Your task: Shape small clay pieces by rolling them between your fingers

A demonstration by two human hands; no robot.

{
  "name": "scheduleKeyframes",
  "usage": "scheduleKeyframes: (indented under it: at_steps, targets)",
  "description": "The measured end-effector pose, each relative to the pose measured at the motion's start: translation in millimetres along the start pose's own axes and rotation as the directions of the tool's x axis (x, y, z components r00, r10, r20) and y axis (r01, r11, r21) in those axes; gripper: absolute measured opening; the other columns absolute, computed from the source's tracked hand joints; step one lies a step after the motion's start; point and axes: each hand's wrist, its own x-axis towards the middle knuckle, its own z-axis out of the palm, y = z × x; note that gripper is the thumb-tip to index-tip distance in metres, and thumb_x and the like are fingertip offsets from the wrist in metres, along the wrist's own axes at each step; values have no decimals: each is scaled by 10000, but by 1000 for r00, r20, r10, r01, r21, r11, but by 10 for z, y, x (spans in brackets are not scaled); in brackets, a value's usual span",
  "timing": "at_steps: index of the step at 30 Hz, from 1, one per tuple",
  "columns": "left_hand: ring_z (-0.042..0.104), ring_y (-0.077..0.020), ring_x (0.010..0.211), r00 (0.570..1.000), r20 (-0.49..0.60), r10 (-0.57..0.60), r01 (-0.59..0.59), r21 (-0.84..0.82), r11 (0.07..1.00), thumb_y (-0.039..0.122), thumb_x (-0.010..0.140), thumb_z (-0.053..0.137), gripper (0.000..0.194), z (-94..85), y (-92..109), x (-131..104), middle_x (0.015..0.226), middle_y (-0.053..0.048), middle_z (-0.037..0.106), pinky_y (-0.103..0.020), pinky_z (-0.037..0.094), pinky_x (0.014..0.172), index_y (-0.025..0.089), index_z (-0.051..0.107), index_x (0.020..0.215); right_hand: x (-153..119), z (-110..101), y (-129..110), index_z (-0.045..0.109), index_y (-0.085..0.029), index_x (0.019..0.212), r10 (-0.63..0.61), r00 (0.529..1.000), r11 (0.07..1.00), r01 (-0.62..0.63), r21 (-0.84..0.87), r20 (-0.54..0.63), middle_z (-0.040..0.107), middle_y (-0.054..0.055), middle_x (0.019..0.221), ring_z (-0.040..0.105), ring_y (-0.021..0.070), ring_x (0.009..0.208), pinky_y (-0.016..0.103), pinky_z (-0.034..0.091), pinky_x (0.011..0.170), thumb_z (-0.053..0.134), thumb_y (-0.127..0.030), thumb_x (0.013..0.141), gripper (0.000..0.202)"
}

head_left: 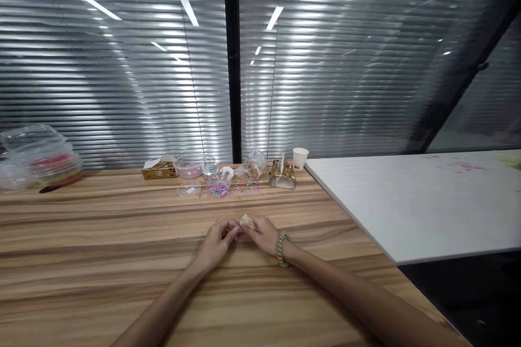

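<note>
Over the middle of the wooden table (122, 260), my two hands meet. My right hand (262, 234), with a beaded or coiled bracelet at the wrist, is closed on a small crumpled beige piece (247, 222), perhaps tissue or wrapping. My left hand (220, 237) has thumb and fingertips pinched together against the right fingertips; whatever sits between them is too small to make out. Just beyond the hands lie scattered pink, purple and green small pieces (249, 191), and a clear tub (218, 186) filled with similar ones.
At the back stand a gold tissue box (160, 169), a clear bowl (190, 166), a clear lid (189, 190), a crumpled plastic bag (253, 165), a torn gold pack (282, 174) and a paper cup (300, 158). Plastic containers (52, 160) are stacked far left. A white table (427, 206) adjoins on the right.
</note>
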Motion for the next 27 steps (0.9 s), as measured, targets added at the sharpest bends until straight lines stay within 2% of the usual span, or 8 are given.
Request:
scheduleKeyframes:
  at_steps: [4, 9, 12, 15, 18, 21, 24, 27]
  targets:
    - [487, -166, 852, 996, 61, 65, -69, 61, 996, 371, 826, 426, 252, 6, 100, -43, 856, -52, 530, -268, 380, 796, 162, 546, 753, 17, 10, 18, 515, -154, 688, 96, 994, 988, -89, 126, -51, 535, 5, 636, 452, 124, 587, 214, 318, 543, 427, -368, 836, 274]
    - [476, -170, 922, 994, 70, 79, -75, -52, 996, 377, 794, 486, 236, -21, 249, -86, 956, -60, 524, -244, 372, 796, 166, 571, 735, 40, 22, 39, 492, -157, 671, 154, 986, 953, -131, 273, -66, 493, -8, 616, 428, 113, 581, 211, 327, 541, 417, -387, 827, 287]
    - [496, -144, 745, 994, 110, 22, -3, -165, 986, 392, 770, 514, 275, -35, 276, -72, 735, -26, 537, -234, 376, 699, 148, 543, 647, 41, 22, 25, 454, -163, 620, 150, 988, 940, -129, 317, -41, 425, -25, 549, 383, 99, 531, 204, 311, 505, 413, -398, 823, 313]
    - [393, -89, 508, 984, 135, -121, 149, -226, 963, 445, 741, 527, 349, -32, 240, -41, 525, 25, 437, -206, 301, 507, 138, 505, 576, 26, 18, -23, 436, -164, 605, 116, 993, 931, -115, 347, 19, 397, -31, 540, 353, 91, 517, 197, 293, 478, 437, -455, 804, 352]
    - [298, -58, 425, 972, 109, -207, 231, -301, 925, 467, 710, 552, 375, -28, 178, -22, 466, 44, 385, -199, 197, 426, 132, 498, 551, 3, 14, -80, 464, -155, 630, 44, 992, 911, -90, 403, 121, 389, -34, 555, 341, 85, 521, 192, 286, 475, 449, -512, 786, 390]
    - [294, -47, 411, 970, 93, -226, 244, -386, 890, 428, 704, 571, 343, -38, 120, -30, 477, 27, 424, -195, 177, 409, 111, 550, 575, -15, 6, -114, 504, -146, 696, -8, 985, 906, -66, 418, 174, 391, -35, 569, 345, 83, 525, 192, 290, 486, 420, -533, 802, 410]
    - [336, -47, 427, 977, 30, -213, 200, -498, 844, 365, 723, 548, 286, -55, 72, -43, 573, -17, 533, -189, 212, 417, 95, 641, 735, -22, -8, -123, 503, -144, 732, 20, 994, 916, -63, 396, 111, 423, -27, 604, 374, 88, 554, 197, 318, 519, 423, -517, 814, 390]
    - [318, -36, 418, 971, -46, -237, 174, -544, 821, 357, 711, 557, 342, -59, 52, -39, 640, -39, 586, -187, 224, 422, 99, 657, 912, -23, -16, -128, 503, -150, 847, 53, 999, 912, -51, 408, 7, 511, 7, 740, 456, 112, 672, 216, 372, 619, 461, -492, 810, 347]
